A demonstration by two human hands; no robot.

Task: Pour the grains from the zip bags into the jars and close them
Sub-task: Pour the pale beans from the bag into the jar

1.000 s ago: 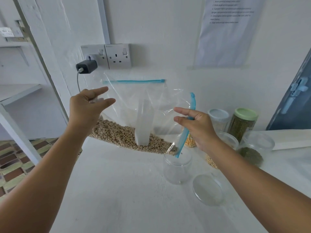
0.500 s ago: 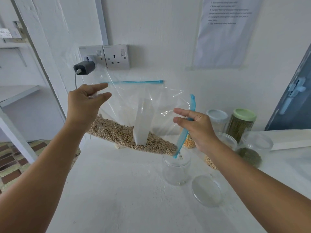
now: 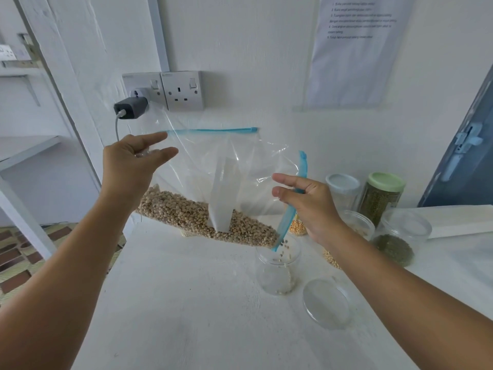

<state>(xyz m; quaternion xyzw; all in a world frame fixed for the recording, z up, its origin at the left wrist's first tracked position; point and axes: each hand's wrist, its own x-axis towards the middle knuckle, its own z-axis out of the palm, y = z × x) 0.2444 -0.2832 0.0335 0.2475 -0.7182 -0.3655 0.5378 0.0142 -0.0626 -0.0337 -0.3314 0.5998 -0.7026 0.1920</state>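
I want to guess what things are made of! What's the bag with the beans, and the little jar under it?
Zip bag: thin, clear, soft plastic; it crinkles and shines. Jar: clear and stiff, probably plastic, maybe glass; you see beans through it.

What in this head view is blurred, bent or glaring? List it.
Head view: the falling pale beans are motion-blurred above the clear open jar; the white wall trim bows from wide-angle distortion; the printed wall notice is too soft to read; glare streaks the clear zip bag.
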